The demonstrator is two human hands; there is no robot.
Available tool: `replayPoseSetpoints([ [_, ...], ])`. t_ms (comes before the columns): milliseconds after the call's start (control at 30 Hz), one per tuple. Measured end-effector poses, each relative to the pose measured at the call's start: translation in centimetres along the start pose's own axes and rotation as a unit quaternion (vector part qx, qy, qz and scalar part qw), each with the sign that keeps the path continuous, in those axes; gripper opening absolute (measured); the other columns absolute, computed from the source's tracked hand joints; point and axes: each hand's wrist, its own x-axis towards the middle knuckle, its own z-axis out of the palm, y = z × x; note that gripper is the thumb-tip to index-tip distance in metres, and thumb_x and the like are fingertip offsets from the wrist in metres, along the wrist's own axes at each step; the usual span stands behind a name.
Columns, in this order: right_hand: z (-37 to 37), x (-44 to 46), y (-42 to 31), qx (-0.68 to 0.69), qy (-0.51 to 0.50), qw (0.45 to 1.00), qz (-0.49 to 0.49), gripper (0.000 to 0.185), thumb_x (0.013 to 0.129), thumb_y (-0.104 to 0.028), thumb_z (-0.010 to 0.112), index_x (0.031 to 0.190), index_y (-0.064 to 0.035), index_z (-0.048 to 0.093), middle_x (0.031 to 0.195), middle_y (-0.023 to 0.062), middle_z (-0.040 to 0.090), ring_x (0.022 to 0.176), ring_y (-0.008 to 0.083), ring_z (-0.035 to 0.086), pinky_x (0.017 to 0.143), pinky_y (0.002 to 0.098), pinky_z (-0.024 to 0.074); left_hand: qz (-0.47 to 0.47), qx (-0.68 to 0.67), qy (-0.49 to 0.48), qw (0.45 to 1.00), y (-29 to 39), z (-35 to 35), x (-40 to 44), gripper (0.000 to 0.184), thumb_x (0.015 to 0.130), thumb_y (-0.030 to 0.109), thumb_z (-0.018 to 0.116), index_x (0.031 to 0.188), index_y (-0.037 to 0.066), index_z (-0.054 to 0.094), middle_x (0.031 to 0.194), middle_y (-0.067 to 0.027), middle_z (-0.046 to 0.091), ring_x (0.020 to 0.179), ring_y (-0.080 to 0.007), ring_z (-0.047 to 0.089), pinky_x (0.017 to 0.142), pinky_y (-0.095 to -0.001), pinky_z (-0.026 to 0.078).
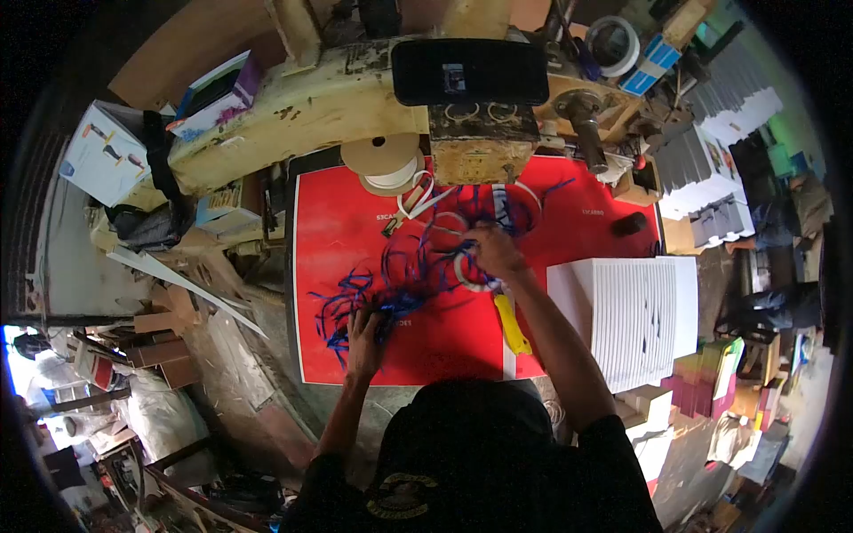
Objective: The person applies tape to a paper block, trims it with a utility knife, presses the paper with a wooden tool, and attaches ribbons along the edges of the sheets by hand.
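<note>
A tangle of thin blue and black strips (404,298) lies on the red sheet (444,355). My left hand (362,336) rests at the tangle's lower left part, its fingers stretched out over the strips. Farther up and right, my right hand (498,253) is closed among more blue strips, fingers curled; its fingertips are partly hidden. Just below that hand, a white ring-shaped band (471,277) shows, partly covered. A yellow-handled tool (512,325), like a cutter knife, lies below the right hand beside the forearm.
A cardboard spool of white ribbon (380,158) stands behind the sheet's middle. Right of my arm is a stack of white bound blocks (633,315). A machine's cream-coloured beam (293,115) and a dark phone-like slab (471,73) overhang the far edge. A dark cylinder (629,224) lies at right.
</note>
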Motion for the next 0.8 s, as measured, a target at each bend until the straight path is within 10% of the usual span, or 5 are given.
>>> replayPoseSetpoints([
  [233, -8.0, 2.3, 0.2, -0.030, 0.426, 0.902, 0.055, 0.031, 0.078, -0.006, 0.064, 0.109, -0.0069, 0.071, 0.092, 0.0194, 0.071, 0.083, 0.0375, 0.068, 0.078, 0.0447, 0.0554, -0.019, -0.030, 0.095, 0.995, 0.2, -0.1, -1.4, 0.032, 0.082, 0.010, 0.070, 0.112, 0.009, 0.059, 0.118, -0.0160, 0.057, 0.108, -0.0425, 0.051, 0.093, -0.0538, 0.042],
  [367, -7.6, 0.1, -5.6, -0.368, 0.404, 0.828, 0.129, 0.039, 0.079, -0.008, 0.065, 0.119, -0.0063, 0.066, 0.103, 0.0193, 0.069, 0.093, 0.0364, 0.067, 0.084, 0.0431, 0.0539, -0.070, 0.015, 0.042, 0.997, 1.4, -1.3, -1.4, 0.045, 0.072, 0.009, 0.075, 0.114, 0.011, 0.060, 0.122, -0.0138, 0.057, 0.111, -0.0424, 0.051, 0.096, -0.0552, 0.039],
  [467, -4.6, -1.5, -8.7, -0.118, 0.179, 0.974, 0.068, 0.051, 0.082, -0.006, 0.069, 0.132, -0.0091, 0.058, 0.133, 0.0218, 0.054, 0.121, 0.0388, 0.054, 0.099, 0.0460, 0.0474, -0.030, -0.001, 0.060, 0.998, 1.6, -1.8, -1.5, 0.050, 0.069, 0.011, 0.077, 0.116, 0.013, 0.060, 0.127, -0.0116, 0.057, 0.115, -0.0419, 0.051, 0.097, -0.0547, 0.038],
  [567, 1.1, -2.8, -9.3, 0.137, -0.035, 0.984, -0.110, 0.050, 0.082, -0.005, 0.073, 0.129, -0.0108, 0.060, 0.133, 0.0205, 0.053, 0.124, 0.0386, 0.052, 0.101, 0.0461, 0.0465, -0.054, 0.000, 0.040, 0.998, 1.0, -1.3, -1.7, 0.051, 0.069, 0.011, 0.077, 0.117, 0.013, 0.061, 0.132, -0.0102, 0.056, 0.118, -0.0404, 0.051, 0.098, -0.0529, 0.039],
  [800, 8.3, -3.6, -8.3, 0.003, 0.020, 0.995, -0.097, 0.036, 0.083, -0.003, 0.070, 0.119, -0.0046, 0.063, 0.119, 0.0178, 0.061, 0.117, 0.0361, 0.057, 0.097, 0.0446, 0.0492, -0.027, -0.034, 0.055, 0.998, 1.0, -1.7, 0.3, 0.047, 0.071, 0.009, 0.075, 0.117, 0.014, 0.062, 0.129, -0.0100, 0.058, 0.118, -0.0367, 0.052, 0.098, -0.0512, 0.039],
])
